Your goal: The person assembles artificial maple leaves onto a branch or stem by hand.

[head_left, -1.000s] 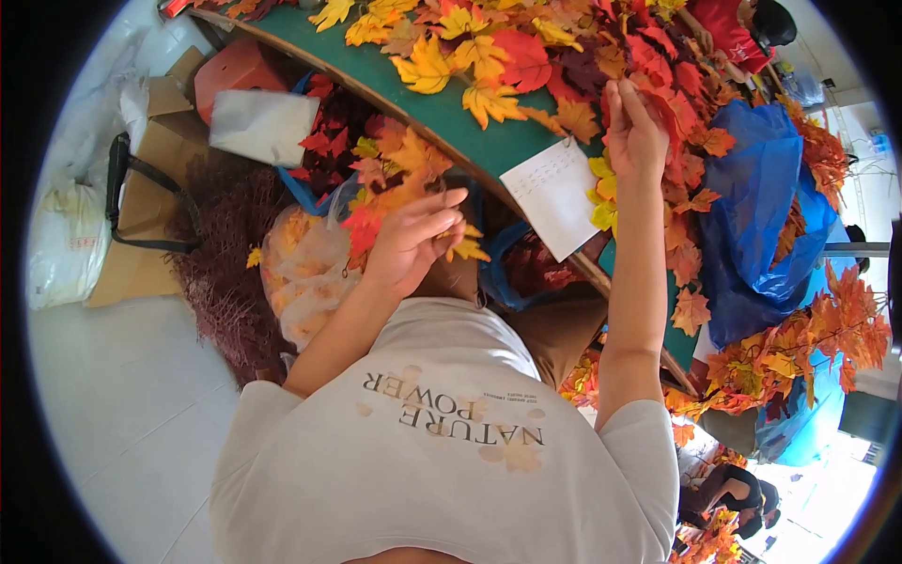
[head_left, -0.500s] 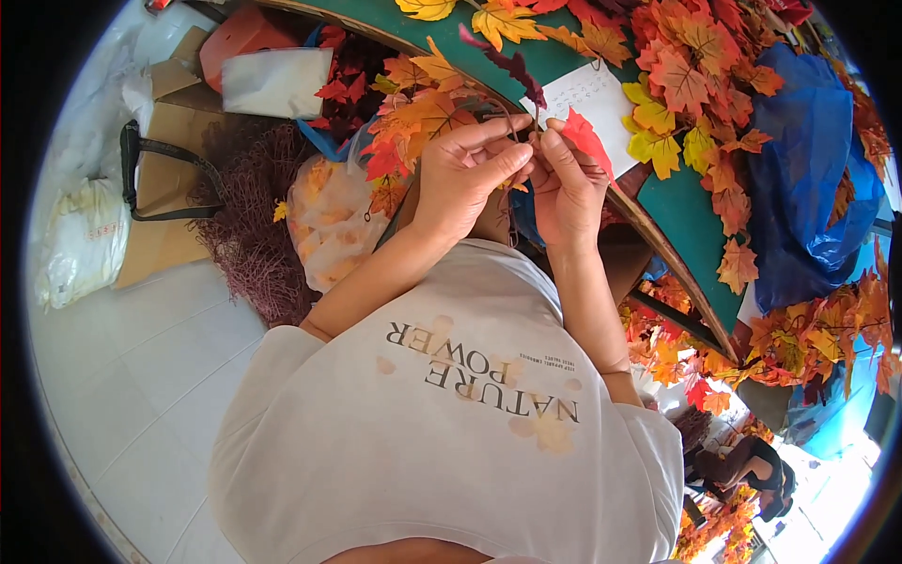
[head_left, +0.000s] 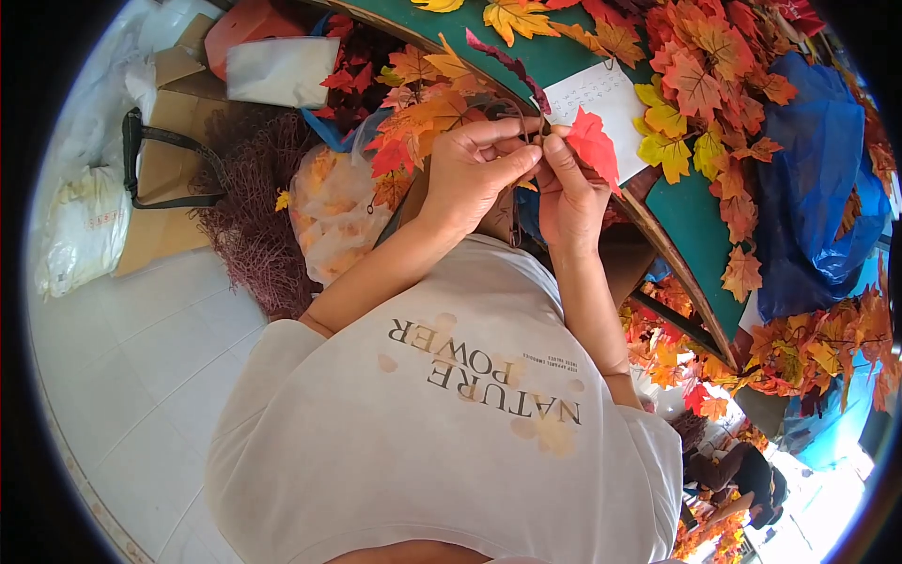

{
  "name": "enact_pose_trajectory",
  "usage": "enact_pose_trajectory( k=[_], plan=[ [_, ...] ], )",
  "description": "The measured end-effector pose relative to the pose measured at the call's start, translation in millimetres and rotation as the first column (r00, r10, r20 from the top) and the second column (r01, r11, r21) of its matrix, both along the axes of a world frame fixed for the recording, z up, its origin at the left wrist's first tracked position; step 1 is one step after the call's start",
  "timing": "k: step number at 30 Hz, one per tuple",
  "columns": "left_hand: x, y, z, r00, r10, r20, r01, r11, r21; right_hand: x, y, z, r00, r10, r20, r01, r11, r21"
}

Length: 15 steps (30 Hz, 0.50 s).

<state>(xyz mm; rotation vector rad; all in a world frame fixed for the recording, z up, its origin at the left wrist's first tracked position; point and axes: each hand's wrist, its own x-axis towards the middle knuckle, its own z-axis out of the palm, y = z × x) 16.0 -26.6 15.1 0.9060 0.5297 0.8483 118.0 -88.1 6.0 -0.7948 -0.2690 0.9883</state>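
Both left hand (head_left: 468, 180) and right hand (head_left: 574, 205) pinch a thin stem (head_left: 542, 130) near the green tabletop (head_left: 688, 221); tiled floor (head_left: 141, 376) lies left.

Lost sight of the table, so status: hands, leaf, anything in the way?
Left hand pinching brown stem. Right hand holding red leaf, close alongside. White paper beyond; no obstruction visible.
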Motion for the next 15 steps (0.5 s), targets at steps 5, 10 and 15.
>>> enact_pose_trajectory(
  k=[5, 10, 15],
  plan=[
    [-1, 0, 2, 0.999, 0.003, -0.049, -0.004, 1.000, -0.008, -7, -1, -4, 0.994, -0.098, 0.052, 0.099, 0.995, -0.021],
    [1, -2, 2, 0.994, 0.027, -0.104, -0.016, 0.994, 0.105, -12, -2, -7, 0.992, -0.126, 0.007, 0.125, 0.992, 0.013],
    [-4, -1, -3, 0.993, -0.001, -0.114, 0.008, 0.998, 0.064, -11, -7, -17, 0.993, -0.103, 0.066, 0.102, 0.995, 0.010]
  ],
)
